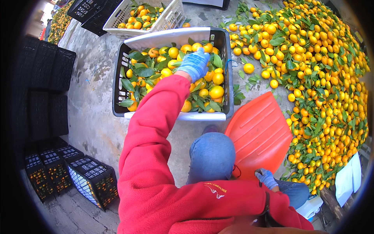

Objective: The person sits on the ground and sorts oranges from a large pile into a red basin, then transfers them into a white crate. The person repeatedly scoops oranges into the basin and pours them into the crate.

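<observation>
Covering the right side of the frame: one heap of orange citrus fruit [327, 97] with green leaves. Far left: black crates [48, 78], stacked. Upper centre: one black slatted crate [229, 97], white lining [167, 37] folded over its upper and lower sides, filled with leafy citrus. Right of centre, beside the heap: one red scoop [259, 132], ridged. Top, left of centre: one white crate [175, 17], part-filled with similar fruit. Left hand [194, 64], blue-and-white glove, red sleeve: over the fruit in the black slatted crate; grip turned from view, cannot tell whether clamped on a fruit. Right hand [266, 178], gloved, lower right of centre: near the scoop's lower edge, fingers curled; cannot tell whether its grip holds anything. Smallest: single yellow-orange fruits [216, 92] inside the lined crate.
</observation>
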`<state>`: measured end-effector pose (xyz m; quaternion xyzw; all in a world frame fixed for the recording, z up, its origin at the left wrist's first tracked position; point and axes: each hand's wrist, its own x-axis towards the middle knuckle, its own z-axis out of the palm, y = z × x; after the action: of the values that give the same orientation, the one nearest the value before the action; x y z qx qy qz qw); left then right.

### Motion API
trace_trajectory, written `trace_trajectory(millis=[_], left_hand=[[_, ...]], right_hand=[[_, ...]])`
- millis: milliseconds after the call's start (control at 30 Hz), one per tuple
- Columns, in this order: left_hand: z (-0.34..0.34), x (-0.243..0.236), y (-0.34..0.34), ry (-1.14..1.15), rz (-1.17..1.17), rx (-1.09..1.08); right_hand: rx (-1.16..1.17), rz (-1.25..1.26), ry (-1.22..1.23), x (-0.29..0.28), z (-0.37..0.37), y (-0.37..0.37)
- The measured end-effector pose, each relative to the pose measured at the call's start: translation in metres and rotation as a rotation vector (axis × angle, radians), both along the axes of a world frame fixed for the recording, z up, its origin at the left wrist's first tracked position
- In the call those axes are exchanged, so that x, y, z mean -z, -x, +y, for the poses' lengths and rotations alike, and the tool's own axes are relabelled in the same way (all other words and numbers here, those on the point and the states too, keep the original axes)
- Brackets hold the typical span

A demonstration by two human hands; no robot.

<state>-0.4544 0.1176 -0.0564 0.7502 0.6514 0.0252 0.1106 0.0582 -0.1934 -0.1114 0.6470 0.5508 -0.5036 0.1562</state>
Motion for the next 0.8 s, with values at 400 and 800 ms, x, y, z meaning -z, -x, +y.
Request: trace_trajectory(millis=[400, 800], left_hand=[[0.021, -0.022, 0.110, -0.042, -0.007, -0.170], [-0.016, 0.046, 0.012, -0.077, -0.314, 0.389]], right_hand=[[-0.013, 0.007, -0.045, -0.002, 0.000, -0.002], [0.054, -0.046, 0.015, 0.002, 0.002, -0.002]])
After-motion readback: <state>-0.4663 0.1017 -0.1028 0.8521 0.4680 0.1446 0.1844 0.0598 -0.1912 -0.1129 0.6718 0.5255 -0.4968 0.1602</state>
